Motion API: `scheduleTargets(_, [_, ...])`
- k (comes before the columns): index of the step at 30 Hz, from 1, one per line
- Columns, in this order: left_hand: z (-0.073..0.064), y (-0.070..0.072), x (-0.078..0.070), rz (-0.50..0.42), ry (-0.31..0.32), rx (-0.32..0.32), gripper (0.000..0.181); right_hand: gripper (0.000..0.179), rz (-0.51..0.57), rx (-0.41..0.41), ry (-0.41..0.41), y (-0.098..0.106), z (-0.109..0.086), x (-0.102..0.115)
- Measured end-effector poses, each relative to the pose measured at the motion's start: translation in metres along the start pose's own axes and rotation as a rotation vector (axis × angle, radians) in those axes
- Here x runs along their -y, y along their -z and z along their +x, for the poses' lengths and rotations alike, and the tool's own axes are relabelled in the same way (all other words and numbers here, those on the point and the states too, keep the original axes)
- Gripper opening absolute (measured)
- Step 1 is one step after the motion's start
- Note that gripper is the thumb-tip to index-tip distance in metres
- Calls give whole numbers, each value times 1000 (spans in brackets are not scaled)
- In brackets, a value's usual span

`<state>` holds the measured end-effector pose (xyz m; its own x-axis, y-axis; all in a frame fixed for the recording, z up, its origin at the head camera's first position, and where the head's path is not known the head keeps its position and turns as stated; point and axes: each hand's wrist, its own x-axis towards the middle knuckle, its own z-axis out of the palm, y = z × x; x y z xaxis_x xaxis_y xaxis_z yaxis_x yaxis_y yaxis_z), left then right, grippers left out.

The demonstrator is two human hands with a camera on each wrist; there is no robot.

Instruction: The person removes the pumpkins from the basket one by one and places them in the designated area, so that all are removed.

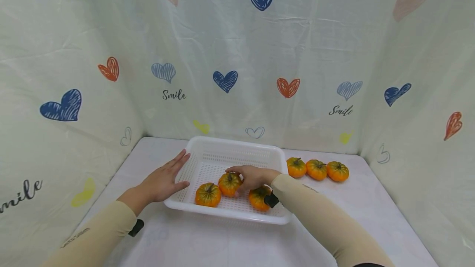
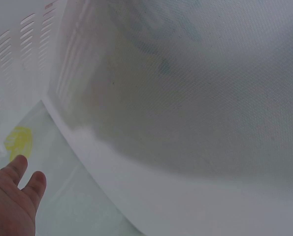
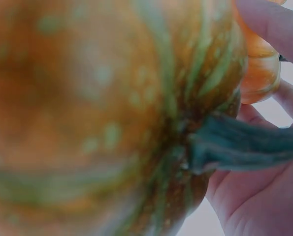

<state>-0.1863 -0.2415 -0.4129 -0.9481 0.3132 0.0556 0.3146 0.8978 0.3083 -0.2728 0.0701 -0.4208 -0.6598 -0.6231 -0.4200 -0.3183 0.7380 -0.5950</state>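
Three small orange-and-green pumpkins sit in a white perforated plastic basket [image 1: 237,214]. My right hand [image 1: 254,177] reaches in from the right and grips the middle pumpkin [image 1: 228,184] between thumb and fingers. Left of that one lies another pumpkin [image 1: 208,195]. A third pumpkin [image 1: 258,199], under my right wrist, is partly hidden by it; its green stem [image 3: 244,145] fills much of the right wrist view, with the gripped pumpkin [image 3: 262,71] behind. My left hand [image 1: 163,182] lies at the basket's left rim with its fingers extended.
Beside the basket's right wall, three more pumpkins stand in a row: a near one [image 1: 297,168], a middle one [image 1: 316,169] and an outer one [image 1: 337,171]. The white-covered table [image 1: 178,242] is enclosed by a heart-patterned curtain [image 1: 315,52] at the back and sides.
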Motion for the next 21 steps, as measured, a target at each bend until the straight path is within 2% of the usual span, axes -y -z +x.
scheduleTargets(15, [0, 0, 0, -2, 3, -3, 84, 75, -2, -31, 19, -1, 3, -2])
scheduleTargets(21, [1, -2, 1, 2, 2, -8, 82, 75, -32, -71, 60, 4, 2, 1])
